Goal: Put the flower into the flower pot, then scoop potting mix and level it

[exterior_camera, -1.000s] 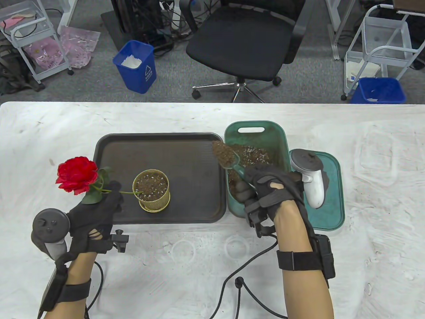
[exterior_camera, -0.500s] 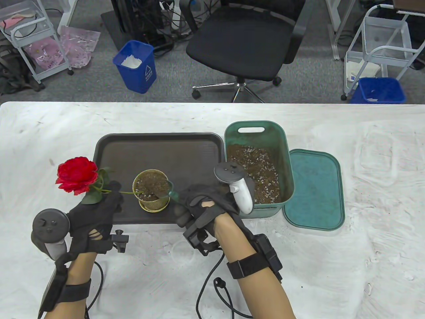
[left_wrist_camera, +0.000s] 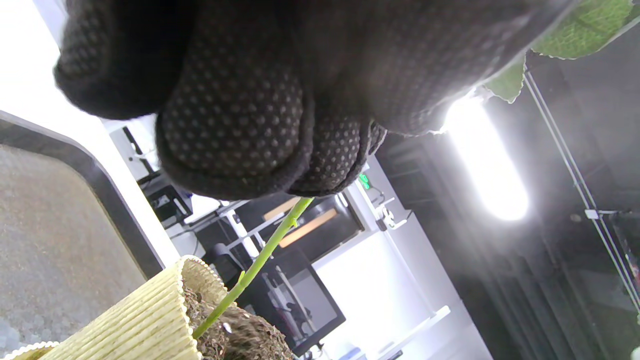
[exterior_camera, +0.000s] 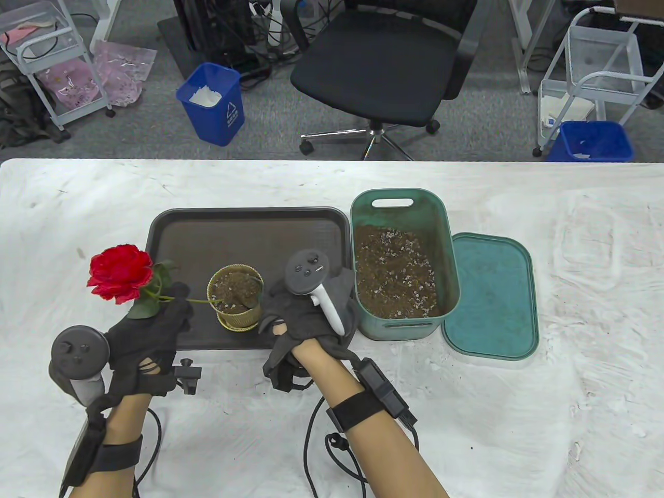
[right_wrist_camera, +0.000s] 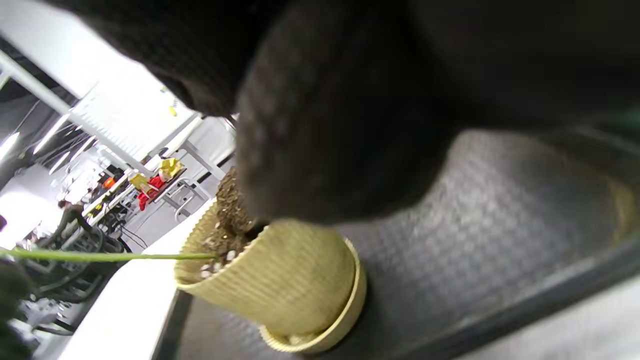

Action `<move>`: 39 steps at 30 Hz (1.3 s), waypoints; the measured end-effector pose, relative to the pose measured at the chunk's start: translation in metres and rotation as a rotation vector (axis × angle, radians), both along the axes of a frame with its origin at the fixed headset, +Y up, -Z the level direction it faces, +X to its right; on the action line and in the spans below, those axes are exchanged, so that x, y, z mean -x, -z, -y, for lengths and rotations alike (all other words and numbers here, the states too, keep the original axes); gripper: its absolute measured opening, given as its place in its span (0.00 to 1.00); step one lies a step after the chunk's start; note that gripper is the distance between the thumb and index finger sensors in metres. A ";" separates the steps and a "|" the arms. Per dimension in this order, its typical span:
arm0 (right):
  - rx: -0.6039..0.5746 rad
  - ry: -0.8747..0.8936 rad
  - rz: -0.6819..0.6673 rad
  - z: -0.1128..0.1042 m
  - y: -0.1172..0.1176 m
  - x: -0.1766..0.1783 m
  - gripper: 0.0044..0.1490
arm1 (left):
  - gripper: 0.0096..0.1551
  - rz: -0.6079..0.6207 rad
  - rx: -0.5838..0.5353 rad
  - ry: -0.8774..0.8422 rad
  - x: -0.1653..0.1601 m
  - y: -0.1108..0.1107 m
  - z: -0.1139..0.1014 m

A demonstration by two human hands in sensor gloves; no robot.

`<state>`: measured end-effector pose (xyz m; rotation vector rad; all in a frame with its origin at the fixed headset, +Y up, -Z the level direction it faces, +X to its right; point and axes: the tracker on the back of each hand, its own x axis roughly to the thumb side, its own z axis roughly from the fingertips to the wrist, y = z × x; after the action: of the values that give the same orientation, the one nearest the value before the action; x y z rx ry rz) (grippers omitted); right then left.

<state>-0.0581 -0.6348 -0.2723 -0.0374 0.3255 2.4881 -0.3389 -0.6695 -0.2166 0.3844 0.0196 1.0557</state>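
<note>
The red flower (exterior_camera: 120,280) leans left, its green stem (left_wrist_camera: 260,260) running down into the ribbed yellow pot (exterior_camera: 236,296) on the dark tray (exterior_camera: 249,228). My left hand (exterior_camera: 174,306) pinches the stem just left of the pot. The right hand (exterior_camera: 290,311) sits right of the pot, rolled palm-down, gripping the green scoop (exterior_camera: 252,292), whose bowl is tipped over the pot's right rim. Brown potting mix is heaped in the pot (right_wrist_camera: 280,280). In the right wrist view, gloved fingers hide most of the scoop.
A green bin (exterior_camera: 446,270) of potting mix stands right of the tray, its lid (exterior_camera: 490,295) flat on the table beside it. Glove cables trail near the table's front edge. An office chair and blue bins stand on the floor beyond.
The right hand carried the heaped scoop left from the bin to the pot and rolled over, tipping the mix in. The left hand and flower stayed put.
</note>
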 end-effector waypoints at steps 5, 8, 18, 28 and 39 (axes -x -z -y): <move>-0.215 -0.192 -0.072 -0.007 -0.015 0.019 0.31 | 0.23 0.000 0.000 0.000 0.000 0.000 0.000; -0.305 -0.304 -0.127 -0.006 -0.024 0.028 0.32 | 0.23 0.001 -0.001 0.002 0.000 0.000 0.000; -0.505 -0.484 -0.197 -0.014 -0.042 0.031 0.33 | 0.23 0.000 -0.002 0.005 0.000 0.000 -0.001; -0.492 -0.353 -0.091 -0.037 -0.044 -0.017 0.34 | 0.23 0.001 -0.001 0.003 -0.001 0.000 0.000; -0.459 -0.299 0.143 -0.090 -0.027 -0.107 0.33 | 0.23 0.007 -0.007 0.013 -0.002 0.000 0.000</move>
<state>0.0491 -0.5452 -0.2454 -0.0796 -0.3382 2.7761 -0.3368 -0.6693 -0.2161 0.3865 0.0074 1.0447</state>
